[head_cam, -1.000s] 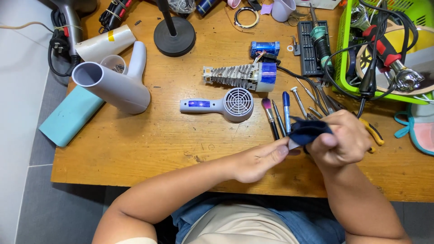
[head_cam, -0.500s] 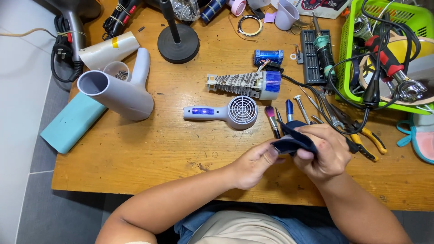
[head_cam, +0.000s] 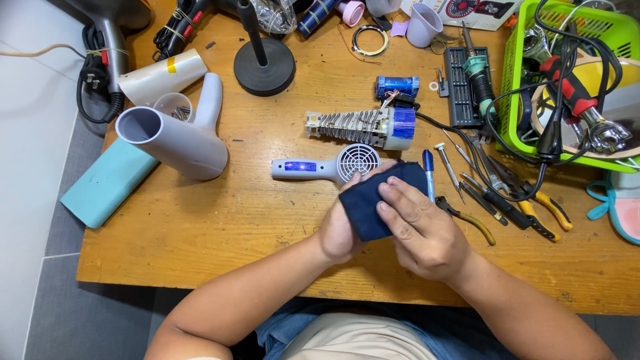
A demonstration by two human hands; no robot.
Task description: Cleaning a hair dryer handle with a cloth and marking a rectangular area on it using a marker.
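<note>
**Both Hands Met at Centre**

The left hand (head_cam: 340, 230) sat palm-up near the middle, its forearm running down toward seven o'clock and its thumb raised toward twelve. The right hand (head_cam: 420, 230) lay just beside it at three o'clock, back upward, its fingers (head_cam: 400, 200) spread and pointing toward ten o'clock, overlapping the left palm. The right forearm ran off toward five o'clock.
</note>
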